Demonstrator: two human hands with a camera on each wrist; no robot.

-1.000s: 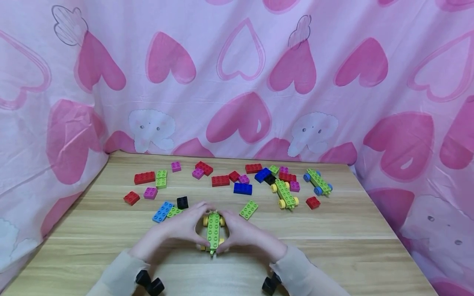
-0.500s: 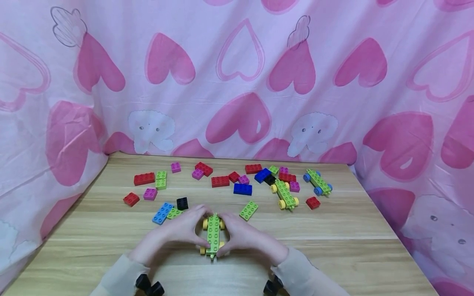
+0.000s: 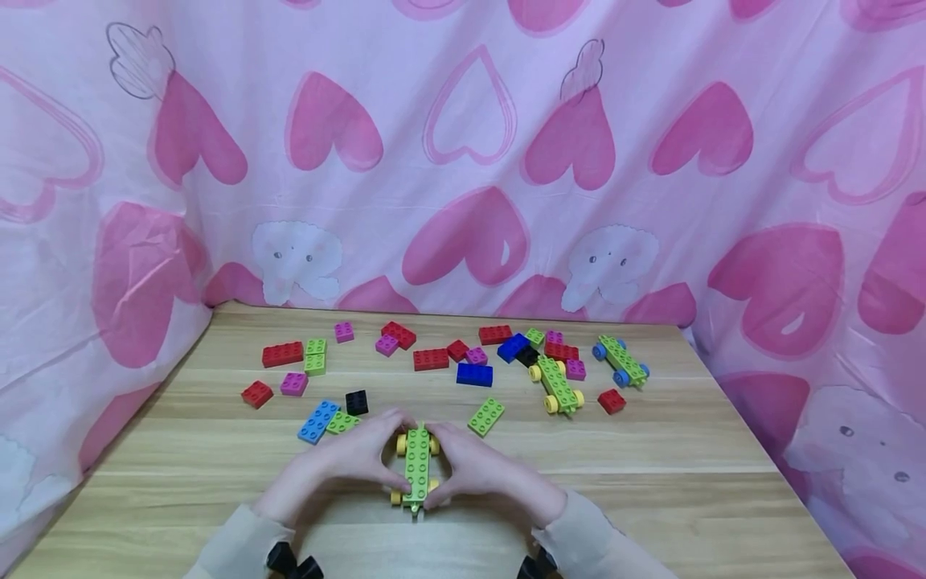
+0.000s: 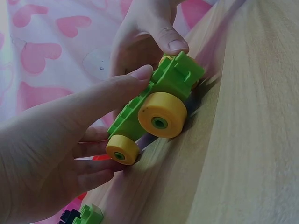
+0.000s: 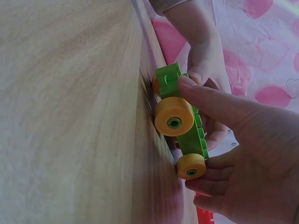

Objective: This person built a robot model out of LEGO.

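A green studded toy car base (image 3: 416,470) with yellow wheels stands on the near middle of the table, its length pointing away from the person. The left hand (image 3: 362,452) holds it from the left, thumb at the near end and fingers toward the far end. From the other side the right hand (image 3: 473,460) grips it the same way. In the left wrist view the left thumb (image 4: 140,73) touches the studded top edge near a yellow wheel (image 4: 162,115). The right wrist view shows the right thumb (image 5: 189,84) against the green body, with fingertips close to the far wheel (image 5: 190,166).
Beyond the hands lie loose bricks, among them a light blue brick (image 3: 318,422), a black brick (image 3: 357,402), a green brick (image 3: 485,416) and a dark blue brick (image 3: 474,375). Two more car bases, one yellow-wheeled (image 3: 556,384) and one blue-wheeled (image 3: 622,361), stand at the right. A pink heart-print cloth (image 3: 463,161) hangs behind.
The car base and both hands have shifted very slightly toward the person. The head view has tilted up a little; the grip looks the same.
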